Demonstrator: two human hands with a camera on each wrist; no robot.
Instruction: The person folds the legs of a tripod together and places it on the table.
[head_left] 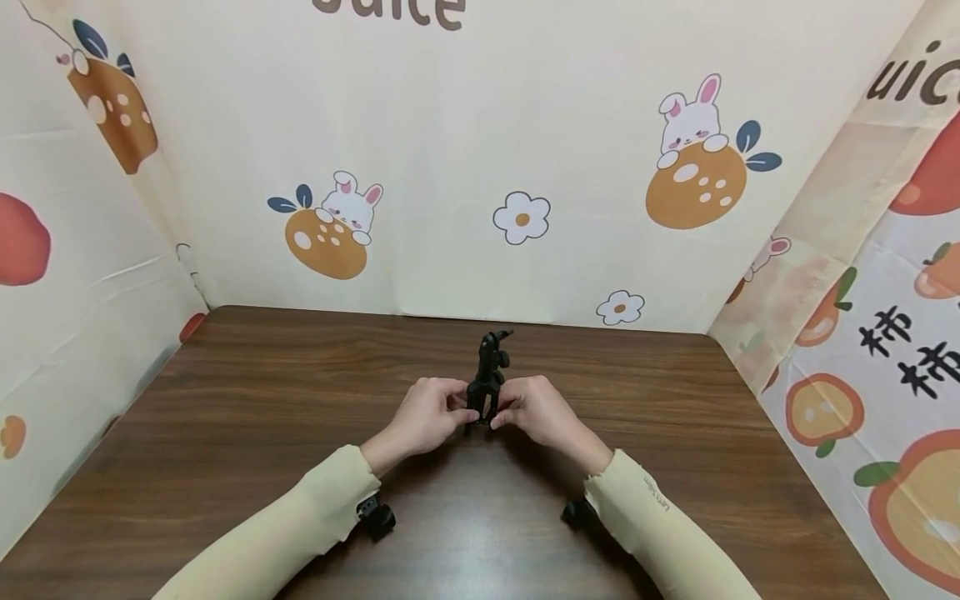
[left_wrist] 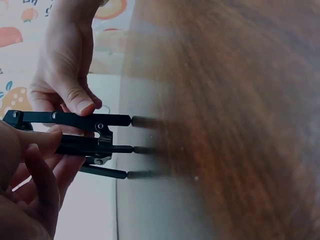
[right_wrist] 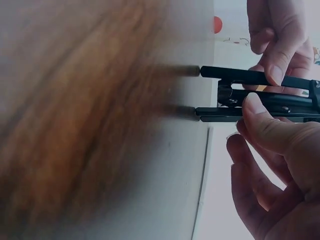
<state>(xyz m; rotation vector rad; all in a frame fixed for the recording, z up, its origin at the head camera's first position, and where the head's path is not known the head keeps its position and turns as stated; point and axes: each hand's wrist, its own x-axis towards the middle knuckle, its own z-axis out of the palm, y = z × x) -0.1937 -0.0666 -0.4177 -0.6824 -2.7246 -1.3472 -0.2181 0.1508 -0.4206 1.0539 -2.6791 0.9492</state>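
Note:
A small black tripod (head_left: 487, 372) stands upright on the table, its legs folded fairly close together and its head tilted to the right at the top. My left hand (head_left: 426, 417) pinches a leg on the left side between thumb and fingers. Opposite it, my right hand (head_left: 542, 412) grips a leg on the right. In the left wrist view the three legs (left_wrist: 107, 120) end at the tabletop, where their reflections meet the tips. A center brace joins the legs, and the right wrist view shows the right thumb (right_wrist: 256, 105) pressed along one leg.
The brown wood-grain table (head_left: 300, 367) reaches back to a cream curtain (head_left: 450, 167) printed with rabbits, fruit and flowers. Similar printed cloth (head_left: 862, 375) hangs along the right and left sides. A black wrist camera (head_left: 377, 518) hangs under the left sleeve.

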